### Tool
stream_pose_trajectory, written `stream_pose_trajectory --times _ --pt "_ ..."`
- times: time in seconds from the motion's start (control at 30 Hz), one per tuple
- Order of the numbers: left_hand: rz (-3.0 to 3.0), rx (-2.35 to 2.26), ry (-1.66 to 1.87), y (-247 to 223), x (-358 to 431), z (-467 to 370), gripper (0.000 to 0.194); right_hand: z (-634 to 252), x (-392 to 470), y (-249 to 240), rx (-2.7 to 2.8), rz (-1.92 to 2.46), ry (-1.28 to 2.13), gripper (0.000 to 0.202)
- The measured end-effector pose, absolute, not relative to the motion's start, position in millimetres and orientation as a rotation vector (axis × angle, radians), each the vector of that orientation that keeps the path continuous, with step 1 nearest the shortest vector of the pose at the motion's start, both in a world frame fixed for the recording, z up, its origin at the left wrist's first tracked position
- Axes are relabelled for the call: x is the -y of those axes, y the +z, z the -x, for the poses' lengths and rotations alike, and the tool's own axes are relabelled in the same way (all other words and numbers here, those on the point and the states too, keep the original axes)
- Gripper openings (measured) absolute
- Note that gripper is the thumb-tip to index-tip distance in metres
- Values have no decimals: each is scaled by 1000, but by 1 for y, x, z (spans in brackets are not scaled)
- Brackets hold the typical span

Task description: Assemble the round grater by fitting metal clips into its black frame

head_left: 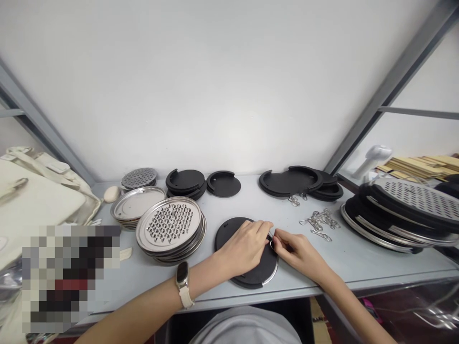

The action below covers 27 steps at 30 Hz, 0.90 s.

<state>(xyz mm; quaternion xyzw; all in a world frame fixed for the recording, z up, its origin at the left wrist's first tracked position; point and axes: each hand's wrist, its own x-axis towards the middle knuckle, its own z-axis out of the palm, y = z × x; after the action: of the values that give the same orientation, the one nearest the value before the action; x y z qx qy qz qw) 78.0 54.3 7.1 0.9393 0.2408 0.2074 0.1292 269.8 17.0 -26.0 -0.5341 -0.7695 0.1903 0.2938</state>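
A round black disc (233,234) with a silver rim along its lower right edge lies flat at the front of the table. Across its top rests my left hand (247,243), fingers bent and pressed together, with the fingertips at the disc's right edge. At that same edge my right hand (292,246) pinches a small wire clip (271,244), mostly hidden by the fingers. Both hands nearly touch there. Several loose wire clips (322,220) lie in a pile to the right of my right hand.
Left of the disc stand stacks of metal grater plates (170,224) and plain metal plates (138,203). Black round holders (224,184) line the wall. A tall stack of black-and-metal discs (390,220) stands right. A cream bag (39,191) sits far left; grey posts frame the table.
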Motion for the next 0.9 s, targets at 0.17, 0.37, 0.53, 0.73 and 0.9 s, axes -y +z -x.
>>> stream_pose_trajectory --times 0.17,0.37,0.53,0.73,0.9 --pt "-2740 -708 612 7 -54 -78 31 -270 -17 -26 2038 1420 537 29" --pt "-2726 -712 610 6 -55 -78 31 -270 -16 -25 2036 1413 547 29" --pt "-2720 -711 595 7 -54 -78 32 -270 -17 -25 2035 1406 549 29" --pt "-2734 -687 627 5 -55 -79 31 -271 -17 -27 2051 1403 559 29" --pt "-2745 -665 638 4 -55 -79 31 -272 -17 -28 2065 1395 572 28"
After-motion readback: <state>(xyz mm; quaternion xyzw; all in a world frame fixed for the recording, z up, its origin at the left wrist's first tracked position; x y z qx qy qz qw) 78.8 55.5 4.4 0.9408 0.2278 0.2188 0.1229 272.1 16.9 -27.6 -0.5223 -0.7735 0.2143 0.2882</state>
